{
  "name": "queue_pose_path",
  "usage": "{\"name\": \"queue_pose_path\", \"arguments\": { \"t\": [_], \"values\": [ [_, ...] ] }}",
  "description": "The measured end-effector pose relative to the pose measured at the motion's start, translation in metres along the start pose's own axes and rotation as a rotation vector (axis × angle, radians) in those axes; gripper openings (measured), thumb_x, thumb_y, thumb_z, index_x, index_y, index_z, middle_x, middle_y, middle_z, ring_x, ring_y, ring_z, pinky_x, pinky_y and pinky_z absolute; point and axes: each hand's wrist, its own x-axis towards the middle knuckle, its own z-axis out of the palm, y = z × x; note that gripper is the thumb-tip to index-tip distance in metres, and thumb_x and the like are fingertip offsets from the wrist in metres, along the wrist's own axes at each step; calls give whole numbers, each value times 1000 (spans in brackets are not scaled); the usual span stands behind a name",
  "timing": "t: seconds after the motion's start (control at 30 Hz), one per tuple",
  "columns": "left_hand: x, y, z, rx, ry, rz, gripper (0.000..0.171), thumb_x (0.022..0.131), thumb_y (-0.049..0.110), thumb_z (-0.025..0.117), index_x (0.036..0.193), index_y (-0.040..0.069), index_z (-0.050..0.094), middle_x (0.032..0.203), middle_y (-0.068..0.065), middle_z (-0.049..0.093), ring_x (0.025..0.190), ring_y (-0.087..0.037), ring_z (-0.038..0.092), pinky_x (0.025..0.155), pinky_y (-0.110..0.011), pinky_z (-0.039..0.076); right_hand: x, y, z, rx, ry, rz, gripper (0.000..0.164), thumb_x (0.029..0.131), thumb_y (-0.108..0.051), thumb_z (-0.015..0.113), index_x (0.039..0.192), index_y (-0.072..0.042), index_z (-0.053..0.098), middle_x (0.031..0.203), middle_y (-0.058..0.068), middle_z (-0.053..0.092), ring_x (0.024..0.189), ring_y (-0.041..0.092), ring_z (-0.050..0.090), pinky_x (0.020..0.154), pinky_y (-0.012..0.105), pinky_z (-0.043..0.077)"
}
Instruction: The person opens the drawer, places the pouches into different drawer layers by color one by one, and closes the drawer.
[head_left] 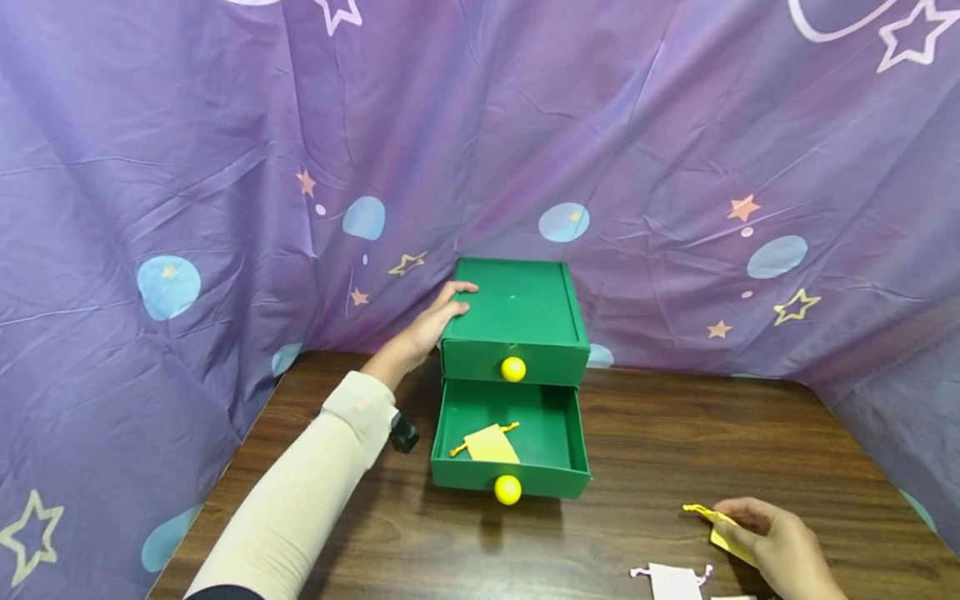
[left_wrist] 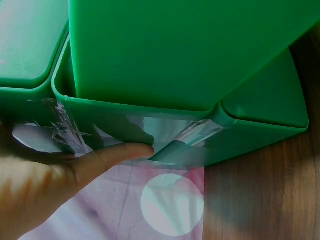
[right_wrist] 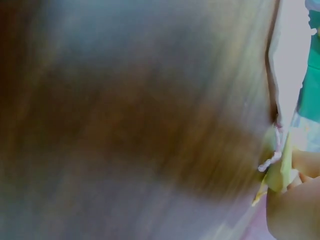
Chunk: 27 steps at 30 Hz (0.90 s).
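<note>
A green two-drawer cabinet (head_left: 517, 304) with yellow ball knobs stands at the back of the table; its lower drawer (head_left: 555, 425) is pulled out and its upper one is closed. Inside the lower drawer lies a small yellow drawstring pouch (head_left: 491, 444). My left hand (head_left: 431, 323) rests against the cabinet's left side, fingers over the top edge. In the left wrist view its thumb (left_wrist: 117, 154) lies straight along the green, taped side. At the lower right, my right hand (head_left: 780, 542) pinches another yellow drawstring pouch (head_left: 731, 543) between thumb and fingers, near a white pouch (head_left: 675, 582).
The brown wood-grain table (head_left: 675, 442) extends around the cabinet. A purple curtain (head_left: 637, 150) printed with stars and blue spots hangs behind and at both sides. Part of another pale item (head_left: 733, 597) shows at the bottom edge, beside the white pouch.
</note>
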Motion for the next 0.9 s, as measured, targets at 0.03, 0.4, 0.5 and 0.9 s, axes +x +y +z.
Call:
{"name": "queue_pose_path", "arguments": {
  "t": [0.03, 0.4, 0.5, 0.9],
  "values": [
    [0, 0, 0, -1, 0, 3, 46, 106, 18, 39, 151, 10, 40, 164, -12, 27, 150, -33, 23, 123, -54, 16, 0, 0, 0, 11, 4, 0, 18, 86, -13, 82, 102, -6, 76, 87, -2, 76, 76, -7, 59, 63, 22, 48],
    [1, 0, 1, -5, 7, 9, 46, 106, 17, 39, 151, 9, 40, 163, -13, 27, 149, -32, 25, 123, -52, 17, 4, -10, -12, 19, 39, 0, 22, 90, -20, 80, 106, -5, 76, 91, 3, 78, 78, -8, 59, 63, 18, 47],
    [1, -1, 0, -7, 5, 7, 46, 106, 17, 38, 151, 9, 40, 163, -14, 28, 148, -33, 26, 123, -52, 18, 4, -13, -13, 7, 35, -1, 22, 90, -22, 80, 106, -6, 77, 93, 3, 79, 78, -9, 60, 63, 18, 48],
    [0, -1, -1, 14, -6, 1, 46, 107, 19, 37, 152, 11, 39, 164, -13, 26, 151, -33, 22, 123, -55, 15, 6, -31, -10, 76, 48, -38, 19, 90, -19, 80, 105, -8, 77, 93, 0, 78, 79, -6, 61, 65, 16, 48]
  ]
}}
